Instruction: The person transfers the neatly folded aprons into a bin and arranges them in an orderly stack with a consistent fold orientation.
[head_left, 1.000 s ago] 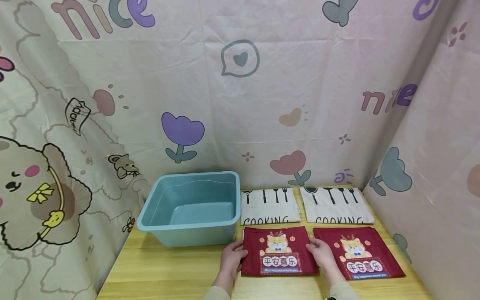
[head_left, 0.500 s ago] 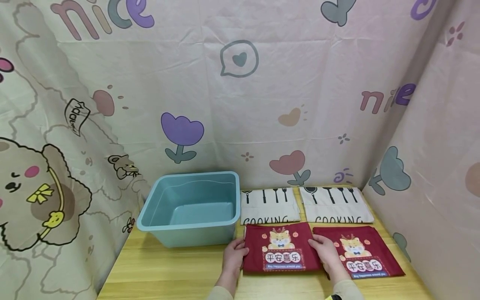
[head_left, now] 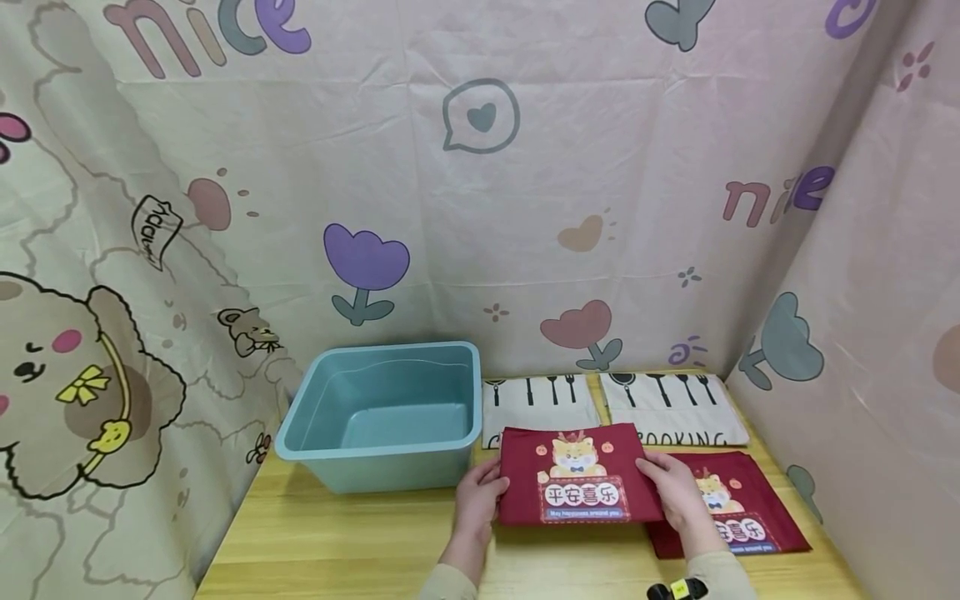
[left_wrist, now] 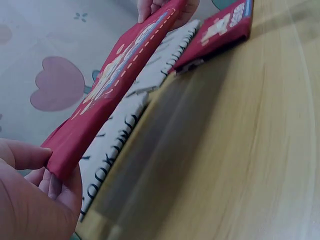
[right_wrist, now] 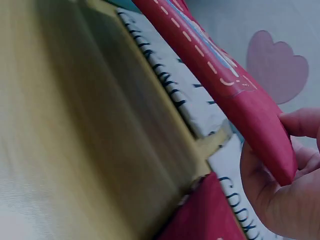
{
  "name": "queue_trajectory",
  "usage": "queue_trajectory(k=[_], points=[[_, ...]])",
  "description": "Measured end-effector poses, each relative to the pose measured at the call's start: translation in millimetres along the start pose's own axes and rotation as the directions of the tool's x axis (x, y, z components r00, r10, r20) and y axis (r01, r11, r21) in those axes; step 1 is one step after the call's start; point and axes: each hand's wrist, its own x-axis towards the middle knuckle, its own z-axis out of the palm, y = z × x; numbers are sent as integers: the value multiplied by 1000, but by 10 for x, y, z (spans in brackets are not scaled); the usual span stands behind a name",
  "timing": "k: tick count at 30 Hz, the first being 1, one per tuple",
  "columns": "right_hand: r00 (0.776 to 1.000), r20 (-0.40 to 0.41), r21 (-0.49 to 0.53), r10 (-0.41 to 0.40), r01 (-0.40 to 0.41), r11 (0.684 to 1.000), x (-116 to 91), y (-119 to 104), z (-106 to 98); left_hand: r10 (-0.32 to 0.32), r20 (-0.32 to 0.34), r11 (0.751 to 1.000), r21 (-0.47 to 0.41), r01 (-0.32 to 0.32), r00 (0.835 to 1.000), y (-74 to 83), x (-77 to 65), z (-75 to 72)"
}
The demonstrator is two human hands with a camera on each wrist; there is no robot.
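A folded dark red cloth [head_left: 525, 479] with a cartoon dog and Chinese lettering is held level above the table by both hands. My left hand [head_left: 478, 497] pinches its left edge, thumb on top and fingers underneath, as the left wrist view also shows. At the opposite edge my right hand [head_left: 673, 487] grips it the same way; in the right wrist view the thumb [right_wrist: 302, 122] presses on the red fabric. A second folded red cloth [head_left: 772, 508] with the same print lies on the table, partly behind the right hand and the held cloth.
A pale blue-green plastic tub [head_left: 375, 454] stands at the back left, with nothing in it. Behind the held cloth lie a folded white cloth [head_left: 536, 408] and another white cloth [head_left: 697, 417], both printed with black utensils. A patterned curtain [head_left: 480, 208] hangs around the wooden table [head_left: 322, 542].
Both hands have lifted the left red cloth off the table and shifted it slightly right and away from me. It now overlaps the white cloths and the other red cloth in the head view.
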Motion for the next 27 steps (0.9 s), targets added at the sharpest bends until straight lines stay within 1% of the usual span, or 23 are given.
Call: queue_trajectory(k=[8, 11, 16, 18, 23, 27], points=[[1000, 5, 49, 17, -17, 999, -42, -136, -99, 31, -22, 999, 16, -31, 999, 119, -37, 92], [1000, -7, 79, 16, -16, 997, -58, -168, -122, 36, -29, 999, 16, -36, 999, 162, -49, 121], [1000, -19, 121, 23, -21, 992, -97, -236, -175, 65, -32, 998, 7, -65, 997, 254, -98, 180], [1000, -16, 122, 23, -21, 992, -112, -268, -198, 75, -32, 997, -1, -75, 997, 289, -119, 202], [1000, -13, 82, 12, -11, 997, -153, -341, -244, 92, -36, 996, -4, -93, 995, 334, -151, 239], [1000, -16, 92, 10, -8, 996, -185, -387, -266, 112, -34, 994, 13, -112, 993, 359, -173, 260]])
